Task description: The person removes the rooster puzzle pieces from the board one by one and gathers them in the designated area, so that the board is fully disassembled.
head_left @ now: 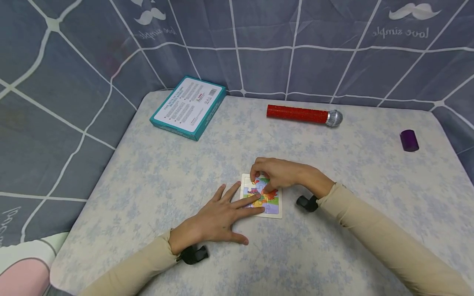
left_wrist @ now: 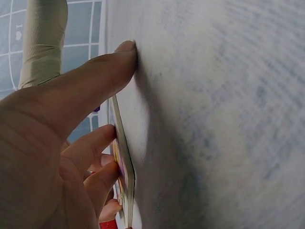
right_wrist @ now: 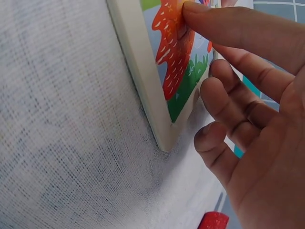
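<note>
A small jigsaw puzzle (head_left: 273, 209) with a pale frame and a bright picture lies flat on the table. My left hand (head_left: 221, 218) is spread palm down, two fingers resting across the puzzle's lower left part and the thumb on the cloth. Over the puzzle's top edge, my right hand (head_left: 279, 170) bends its fingers down onto the picture. In the right wrist view, its thumb (right_wrist: 228, 19) touches an orange and red part of the picture (right_wrist: 174, 52). The index fingertip is partly hidden, and I cannot tell whether a piece is pinched there.
A teal-edged box (head_left: 190, 105) lies at the back left. Behind the puzzle is a red microphone-shaped tube (head_left: 298, 114) with a silver head. A purple cylinder (head_left: 409, 140) sits far right. Grey curtain with white lines (head_left: 266, 70) borders the patterned table (head_left: 352, 164).
</note>
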Tool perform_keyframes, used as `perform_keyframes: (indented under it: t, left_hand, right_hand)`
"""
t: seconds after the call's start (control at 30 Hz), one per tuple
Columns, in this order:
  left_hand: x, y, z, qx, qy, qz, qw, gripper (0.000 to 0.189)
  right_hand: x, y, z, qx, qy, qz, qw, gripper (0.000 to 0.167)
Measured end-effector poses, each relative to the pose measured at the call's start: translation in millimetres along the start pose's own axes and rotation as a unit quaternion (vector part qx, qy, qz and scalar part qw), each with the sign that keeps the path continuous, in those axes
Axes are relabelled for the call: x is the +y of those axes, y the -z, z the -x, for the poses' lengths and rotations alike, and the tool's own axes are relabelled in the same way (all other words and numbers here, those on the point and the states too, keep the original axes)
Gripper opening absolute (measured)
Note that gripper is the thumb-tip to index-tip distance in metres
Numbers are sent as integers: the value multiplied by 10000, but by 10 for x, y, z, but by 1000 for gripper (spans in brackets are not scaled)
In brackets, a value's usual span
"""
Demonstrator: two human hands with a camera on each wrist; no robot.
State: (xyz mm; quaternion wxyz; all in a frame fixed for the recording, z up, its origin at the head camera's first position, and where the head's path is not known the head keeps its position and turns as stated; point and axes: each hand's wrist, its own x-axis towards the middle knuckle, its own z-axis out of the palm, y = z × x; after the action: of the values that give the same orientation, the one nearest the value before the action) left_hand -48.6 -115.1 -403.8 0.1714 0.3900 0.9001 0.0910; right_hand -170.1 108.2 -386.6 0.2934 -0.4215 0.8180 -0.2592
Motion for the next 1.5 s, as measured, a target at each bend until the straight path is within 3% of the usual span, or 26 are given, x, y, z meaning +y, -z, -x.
perform_keyframes:
  t: [0.87,1.13,1.33,1.5]
  left_hand:
    - [-13,6,-9,-14,-21,48,10000,83]
    - [-12,9,-6,25,-33,41,10000,83]
    - [-4,4,-6,58,-52,80,9999,82]
    - [-2,8,-7,55,-72,100,9999,82]
  right_hand:
    - [1,-28,-67,77,-222,-9,9997,20]
    - [-11,19,-7,192,-60,-95,9998,19]
    - [35,53,26,217,62,-397,9990,34]
    - [48,47,39,228,-33,-499,9985,36]
